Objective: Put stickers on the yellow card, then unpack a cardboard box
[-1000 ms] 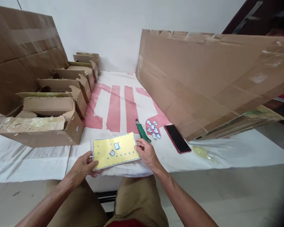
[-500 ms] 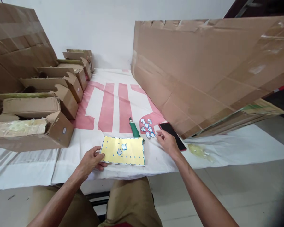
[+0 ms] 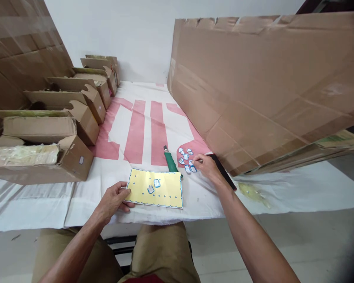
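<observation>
The left hand (image 3: 118, 197) has its fingers pinched on the left end of a yellow card (image 3: 166, 188). The card is over the front of the surface (image 3: 208, 206), which has a white and pink cloth on it. Two small white bits (image 3: 157, 183) with blue edges are on the card, close together near its middle.

The right hand (image 3: 208, 168) is at a little bunch of white pieces (image 3: 185, 157), to the right of the card. Its fingers are bent close together by one piece, but I can't tell if they have hold of it.

A green cutter (image 3: 171, 161) lies between the card and the bunch. A black phone (image 3: 224, 173) is partly hidden behind the right hand. Over on the left there is a row of brown boxes (image 3: 78, 159).
</observation>
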`<state>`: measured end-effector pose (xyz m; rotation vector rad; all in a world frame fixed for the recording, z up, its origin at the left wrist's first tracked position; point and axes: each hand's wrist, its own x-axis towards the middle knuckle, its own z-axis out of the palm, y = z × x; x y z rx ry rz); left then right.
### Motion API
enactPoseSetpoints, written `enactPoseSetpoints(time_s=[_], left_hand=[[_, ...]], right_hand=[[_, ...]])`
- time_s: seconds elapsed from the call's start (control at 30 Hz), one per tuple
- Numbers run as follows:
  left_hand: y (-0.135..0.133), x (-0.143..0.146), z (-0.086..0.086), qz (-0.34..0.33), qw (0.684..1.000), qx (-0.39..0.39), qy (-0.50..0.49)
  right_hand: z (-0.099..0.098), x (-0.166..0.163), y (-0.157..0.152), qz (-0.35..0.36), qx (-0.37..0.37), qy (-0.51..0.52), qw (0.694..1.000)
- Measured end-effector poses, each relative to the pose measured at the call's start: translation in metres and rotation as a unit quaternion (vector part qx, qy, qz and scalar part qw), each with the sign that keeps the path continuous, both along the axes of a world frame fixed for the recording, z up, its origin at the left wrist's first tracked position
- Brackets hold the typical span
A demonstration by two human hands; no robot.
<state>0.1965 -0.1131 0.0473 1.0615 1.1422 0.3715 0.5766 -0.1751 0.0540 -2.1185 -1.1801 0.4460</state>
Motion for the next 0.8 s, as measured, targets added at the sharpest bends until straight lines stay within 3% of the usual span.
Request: enactPoseSetpoints(time_s=[0.1,0.23,0.4,0.53,0.8], left_hand=[[-0.001,0.004,0.005,0.022,1.0,-0.004,0.006],[-0.002,0.006,0.01,0.031,0.999,-0.007,0.004],[-0.004,0.007,0.013,0.039,0.999,0.0,0.009],[-0.005,0.008,0.014,0.04,0.999,0.009,0.013],[-0.006,0.009,0.013,0.046,0.999,0.02,0.021]], right_hand=[[0.013,-0.01,-0.012,0.033,0.031,0.038,0.998],[0.028,-0.05,-0.025,0.116,0.041,0.092,0.988],[0.02,-0.114,-0.026,0.238,-0.084,-0.031,0.967],[0.013,-0.132,-0.027,0.234,-0.127,-0.099,0.959],[0.017,-0.125,-0.027,0.207,-0.16,-0.124,0.957]])
